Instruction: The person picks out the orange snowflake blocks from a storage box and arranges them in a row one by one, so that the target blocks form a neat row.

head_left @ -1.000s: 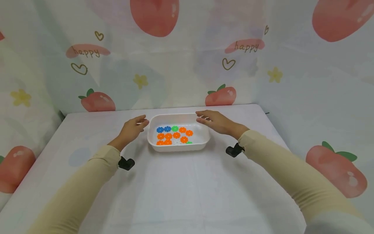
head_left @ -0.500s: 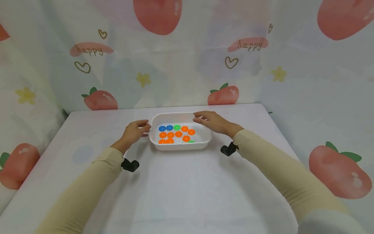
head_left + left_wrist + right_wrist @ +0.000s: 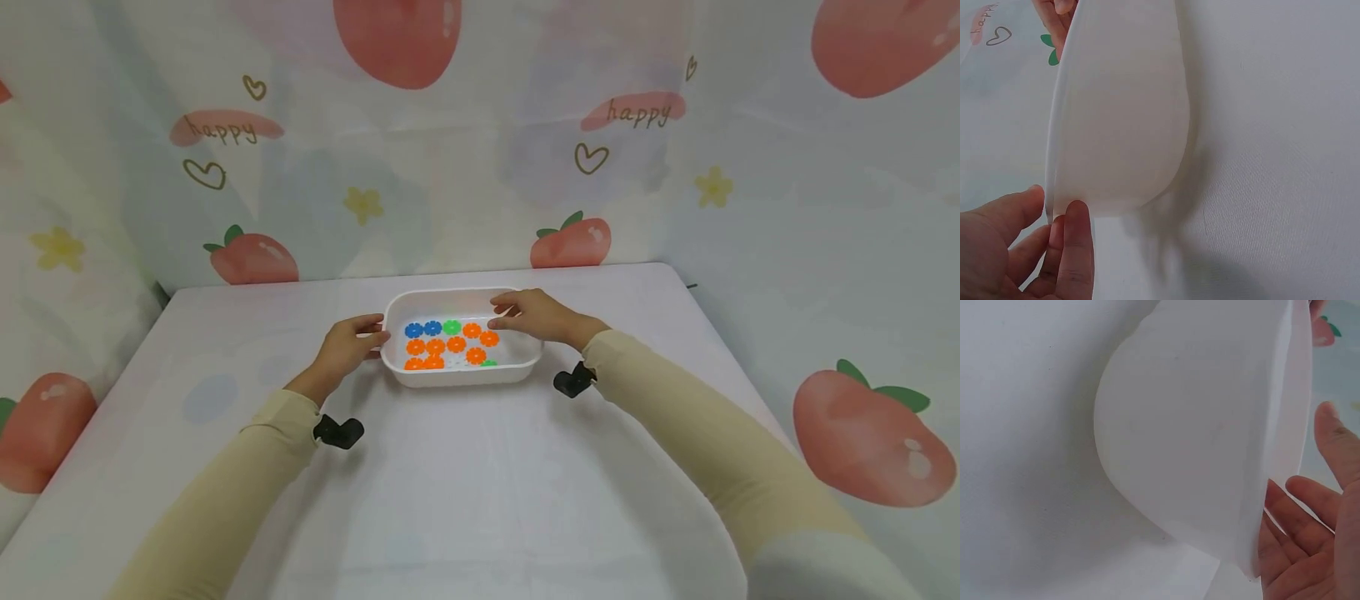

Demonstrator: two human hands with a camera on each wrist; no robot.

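A white plastic tray (image 3: 465, 377) stands on the white-covered table. In it lie several snowflake building discs: orange discs (image 3: 456, 344), blue discs (image 3: 432, 328), a green disc (image 3: 452, 327) and some pale ones. My left hand (image 3: 347, 346) is at the tray's left end. In the left wrist view its thumb (image 3: 1019, 209) lies on one side of the rim and its fingers (image 3: 1075, 250) on the other, pinching it. My right hand (image 3: 543, 317) reaches over the right end. Its thumb (image 3: 1335, 440) stands apart from the tray, and its fingers (image 3: 1285, 544) are at the rim.
A white cloth covers the table (image 3: 465, 483). A backdrop (image 3: 450, 167) printed with fruit, hearts and flowers rises behind and at both sides. Black wrist cameras (image 3: 339, 432) hang beneath both sleeve cuffs.
My left hand has come in from just beside the tray to its left rim. The right hand has moved slightly left and lower over the right end. Tray and discs stay put.
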